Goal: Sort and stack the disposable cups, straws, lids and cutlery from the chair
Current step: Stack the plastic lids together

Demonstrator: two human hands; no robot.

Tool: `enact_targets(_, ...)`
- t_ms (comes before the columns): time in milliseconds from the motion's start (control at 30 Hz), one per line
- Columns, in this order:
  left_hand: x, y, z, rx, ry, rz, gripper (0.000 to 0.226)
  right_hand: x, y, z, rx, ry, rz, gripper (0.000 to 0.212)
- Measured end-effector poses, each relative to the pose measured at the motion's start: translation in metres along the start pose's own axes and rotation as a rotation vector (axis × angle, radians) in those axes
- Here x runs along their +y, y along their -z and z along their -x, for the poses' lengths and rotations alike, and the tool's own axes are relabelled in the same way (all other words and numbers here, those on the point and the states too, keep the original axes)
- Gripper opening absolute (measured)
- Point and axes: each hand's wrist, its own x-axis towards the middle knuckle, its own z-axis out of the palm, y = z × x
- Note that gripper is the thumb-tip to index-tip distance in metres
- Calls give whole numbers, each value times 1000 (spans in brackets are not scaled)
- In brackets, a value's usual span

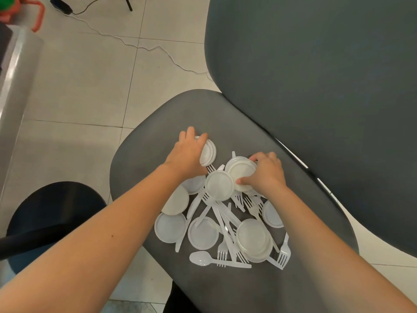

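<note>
White plastic lid stack (209,152) gripped by left hand (188,154) toward the chair seat (158,132) far edge; right hand (267,173) pinches 1 lid (242,171) mid-seat.

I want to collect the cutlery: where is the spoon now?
In the head view, the spoon lies on the seat at the pile's near edge, bowl pointing left, just before a lid.

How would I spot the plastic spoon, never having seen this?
Find the dark grey chair seat, then the white plastic heap on it. The spoon lies at the heap's near edge, its smooth oval bowl pointing left, unlike the pronged forks beside it.
</note>
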Motion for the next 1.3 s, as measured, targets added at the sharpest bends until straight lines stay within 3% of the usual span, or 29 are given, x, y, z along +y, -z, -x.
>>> enact_targets(233,-20,4,65,157,228,294,81,3,-3,9,80,83,125,57)
enact_targets(467,-15,-45,122,222,456,380,82,4,-6,18,49,104,25,44)
enact_targets(700,-5,-56,114,134,465,305,85,8,-6,14,-81,4,-239,45)
enact_targets(1033,6,-66,120,70,441,305,106,11,-5,16,-120,-51,-370,40)
enact_targets(1300,5,-73,116,177,395,247,81,13,-6,15,-147,-87,-475,38)
